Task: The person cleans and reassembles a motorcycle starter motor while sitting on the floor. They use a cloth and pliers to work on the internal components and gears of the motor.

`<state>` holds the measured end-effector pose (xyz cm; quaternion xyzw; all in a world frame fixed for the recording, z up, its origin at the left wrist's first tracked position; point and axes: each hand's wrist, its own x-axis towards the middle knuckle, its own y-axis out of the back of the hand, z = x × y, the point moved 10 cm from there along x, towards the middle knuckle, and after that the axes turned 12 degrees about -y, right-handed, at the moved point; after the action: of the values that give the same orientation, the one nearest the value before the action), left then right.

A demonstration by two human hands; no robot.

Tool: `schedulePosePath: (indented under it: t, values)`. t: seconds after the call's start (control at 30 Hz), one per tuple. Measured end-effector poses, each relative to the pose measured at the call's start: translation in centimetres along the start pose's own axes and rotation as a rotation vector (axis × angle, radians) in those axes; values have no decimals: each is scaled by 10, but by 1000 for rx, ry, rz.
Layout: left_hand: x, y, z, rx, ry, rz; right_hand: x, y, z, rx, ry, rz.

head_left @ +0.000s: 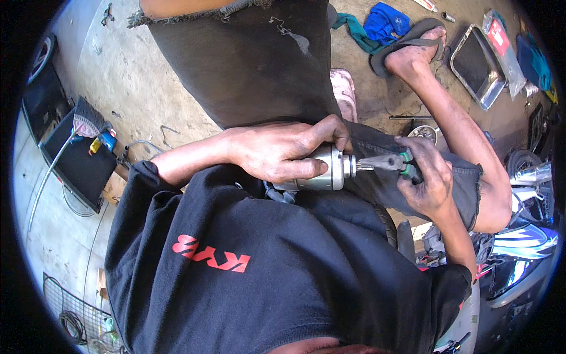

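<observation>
In the head view, I am seeing the left hand [289, 151] curling round a silver metal cylinder [326, 171], its thumb and fingers closing on the casing. The cylinder is being held sideways between the dark shirt [283, 248] and the dark shorts [236, 65], its narrow end pointing toward the right hand [429, 177]. That hand is gripping the pliers [383, 162] by their green and black handles, fingers wrapping round them. The nose of the pliers is reaching the thin shaft [365, 166] at the cylinder's end; I cannot tell whether it is biting. Farther out, a blue cloth [386, 22] is lying near the sandalled foot [408, 60], and a metal-rimmed tray [476, 66] is resting to its right.
</observation>
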<state>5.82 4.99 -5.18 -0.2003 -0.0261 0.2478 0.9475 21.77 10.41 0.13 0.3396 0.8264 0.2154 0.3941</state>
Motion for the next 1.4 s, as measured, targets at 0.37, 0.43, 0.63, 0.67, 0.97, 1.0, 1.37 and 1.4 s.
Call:
schedulePosePath:
  t: [0.37, 0.43, 0.63, 0.67, 0.97, 1.0, 1.37, 1.4]
  values:
    - [0, -2, 0, 30, -19, -22, -6, 2, -17, -409, 143, 255]
    - [0, -2, 0, 14, -17, -25, -8, 4, -18, -457, 152, 297]
    - [0, -3, 1, 11, -33, -32, -14, 4, -20, -485, 168, 356]
    - [-1, -3, 1, 14, -39, -28, -13, 5, -20, -466, 164, 362]
    - [-2, -5, 1, 35, -12, -36, -10, 3, -24, -460, 153, 308]
    - [-2, -6, 1, 33, -15, -33, -9, 3, -23, -460, 148, 287]
    - [1, -8, 14, 150, -10, -23, -15, 10, -47, -818, 302, 222]
    - [1, -9, 14, 162, 5, -33, -15, 11, -52, -837, 325, 247]
